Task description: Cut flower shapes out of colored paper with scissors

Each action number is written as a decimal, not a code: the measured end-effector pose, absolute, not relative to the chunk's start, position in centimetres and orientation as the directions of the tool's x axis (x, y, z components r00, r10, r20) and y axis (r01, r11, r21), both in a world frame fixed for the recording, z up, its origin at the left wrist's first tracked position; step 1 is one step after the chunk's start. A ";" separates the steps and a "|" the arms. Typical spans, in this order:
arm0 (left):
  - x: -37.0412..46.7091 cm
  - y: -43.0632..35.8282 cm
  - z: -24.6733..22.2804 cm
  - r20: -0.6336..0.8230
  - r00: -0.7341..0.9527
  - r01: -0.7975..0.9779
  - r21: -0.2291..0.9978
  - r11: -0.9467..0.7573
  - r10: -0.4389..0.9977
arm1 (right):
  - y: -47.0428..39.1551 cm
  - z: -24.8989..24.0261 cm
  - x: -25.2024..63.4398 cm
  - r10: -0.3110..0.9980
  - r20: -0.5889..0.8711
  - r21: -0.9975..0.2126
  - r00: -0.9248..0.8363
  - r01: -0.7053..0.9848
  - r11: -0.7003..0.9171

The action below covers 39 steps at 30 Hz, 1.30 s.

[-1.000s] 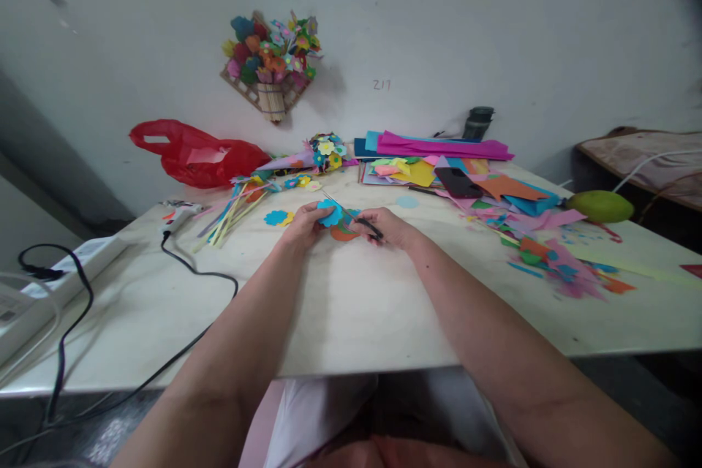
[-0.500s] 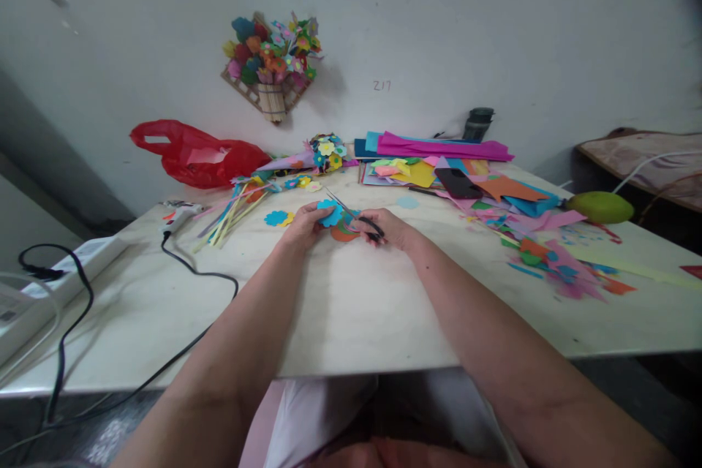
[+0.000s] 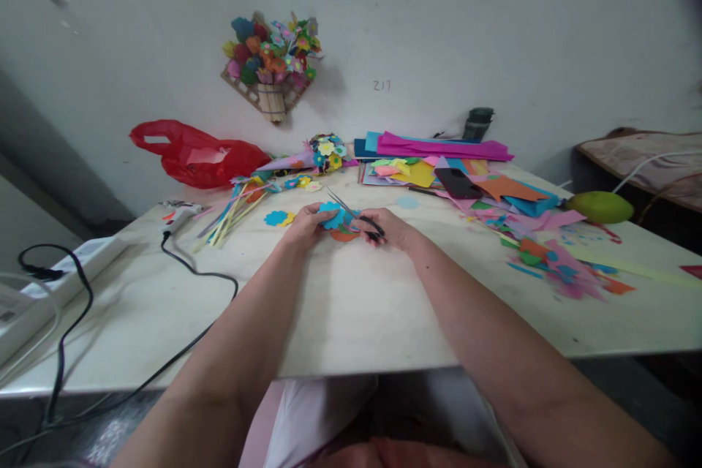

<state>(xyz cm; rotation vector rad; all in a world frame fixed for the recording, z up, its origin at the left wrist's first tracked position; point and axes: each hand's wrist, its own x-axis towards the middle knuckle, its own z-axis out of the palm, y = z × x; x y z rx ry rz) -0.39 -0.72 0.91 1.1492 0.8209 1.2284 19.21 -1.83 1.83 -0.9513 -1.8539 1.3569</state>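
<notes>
My left hand pinches a blue flower-shaped paper piece at its left edge. The fingers of my right hand are wrapped round the black handles of a pair of scissors, whose blades point up and left, just above the blue paper. Under the paper, between my hands, lies an orange piece with other coloured bits, partly hidden. A blue and yellow flower pair rests on the table left of my left hand.
Left are a glue gun with black cable, a power strip, paper strips and a red bag. Coloured sheets, a phone, paper scraps and a green-yellow fruit lie to the right.
The blue flower piece has shifted and turned slightly in my left hand. My right hand and the scissors are nearly where they were.
</notes>
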 end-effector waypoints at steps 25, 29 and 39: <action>-0.1 -0.8 1.0 0.125 0.190 -0.279 0.958 -0.069 0.974 | -1.8 1.8 19.0 0.868 0.051 -0.967 -0.494 0.192 0.167; -0.1 -0.7 0.9 0.142 0.185 -0.264 0.960 -0.090 0.972 | -2.0 2.0 18.7 0.875 0.043 -0.968 -0.481 0.197 0.156; -0.1 -0.5 0.7 0.163 0.172 -0.276 0.955 -0.111 0.971 | -2.1 2.0 18.6 0.879 0.051 -0.966 -0.474 0.201 0.164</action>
